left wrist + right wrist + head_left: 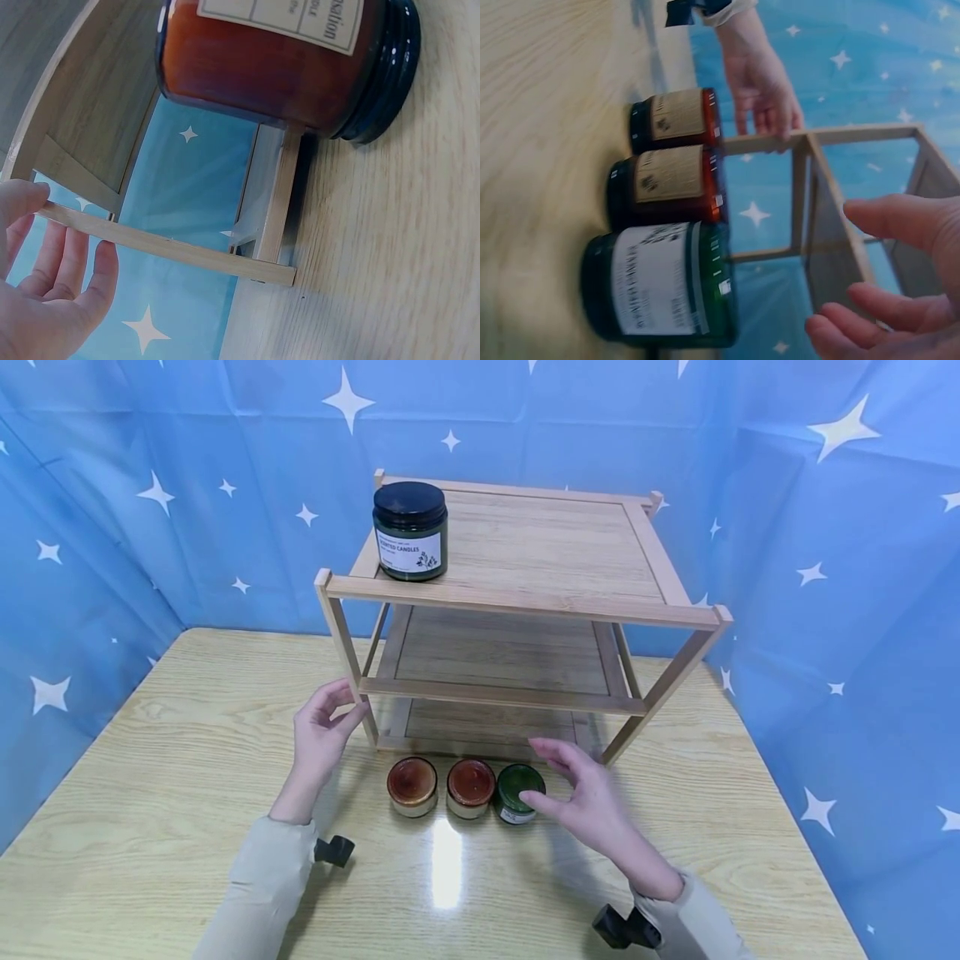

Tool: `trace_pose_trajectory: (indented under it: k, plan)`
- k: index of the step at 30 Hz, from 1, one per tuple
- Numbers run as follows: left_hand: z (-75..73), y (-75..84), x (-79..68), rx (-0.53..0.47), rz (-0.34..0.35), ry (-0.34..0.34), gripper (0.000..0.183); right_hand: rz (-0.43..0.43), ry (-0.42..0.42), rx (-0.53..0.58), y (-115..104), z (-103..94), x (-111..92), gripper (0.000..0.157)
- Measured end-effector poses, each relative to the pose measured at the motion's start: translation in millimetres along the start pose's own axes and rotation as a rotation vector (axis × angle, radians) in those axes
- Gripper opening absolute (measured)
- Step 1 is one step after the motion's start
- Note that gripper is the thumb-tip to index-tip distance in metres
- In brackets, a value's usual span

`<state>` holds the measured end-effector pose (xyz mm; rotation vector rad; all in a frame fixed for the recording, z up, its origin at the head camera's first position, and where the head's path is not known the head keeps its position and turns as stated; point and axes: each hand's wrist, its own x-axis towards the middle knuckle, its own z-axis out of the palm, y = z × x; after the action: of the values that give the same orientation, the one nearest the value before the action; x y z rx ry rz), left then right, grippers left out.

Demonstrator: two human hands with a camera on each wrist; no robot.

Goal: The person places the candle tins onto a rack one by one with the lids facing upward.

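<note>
fingers (900, 306) of the right hand (588, 800) stand wide from the thumb, just beside the small green jar (513, 783); right wrist view shows a gap between hand and jar. jar sits upside down on the table (150, 735), dark lid (600, 292) below, glossy green glass base up, white label (652, 277) with dark print and a plant sketch. left hand (321, 727) pinches the front left post (172, 246) of the wooden rack (525, 602), thumb one side, fingers other. next to green jar, close in: middle red jar (471, 783), also upside down, tan label, see-through reddish-brown glass. then a small gap and left red jar (412, 781), same look, browner on top. all three in a row just in front of rack. rack is light wood, three shelves. large green jar (411, 531) upright on top shelf, front left, black lid, white label reading scented candles. pale wood grain on table, glare patch (446, 864) near jars. blue cloth (240, 460) with white stars behind.
</note>
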<state>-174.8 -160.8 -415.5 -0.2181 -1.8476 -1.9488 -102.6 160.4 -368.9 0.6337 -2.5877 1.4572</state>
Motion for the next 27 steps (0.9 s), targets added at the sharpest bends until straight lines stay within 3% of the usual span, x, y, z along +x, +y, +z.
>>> trace_pose_trajectory:
  k: [6,18,27]
  plan:
    - [-1.1,-0.2,0.7,0.031,-0.004,-0.009,0.033,0.058,-0.046,0.004,16.0,1.9,-0.6,0.054]
    - [-1.2,-1.0,0.1,0.024,-0.003,-0.007,0.032,0.121,-0.143,0.032,41.9,7.3,-3.4,0.073]
    - [-1.3,-1.6,0.6,0.007,0.006,-0.003,0.033,0.145,-0.191,0.014,55.1,12.1,-5.1,0.075]
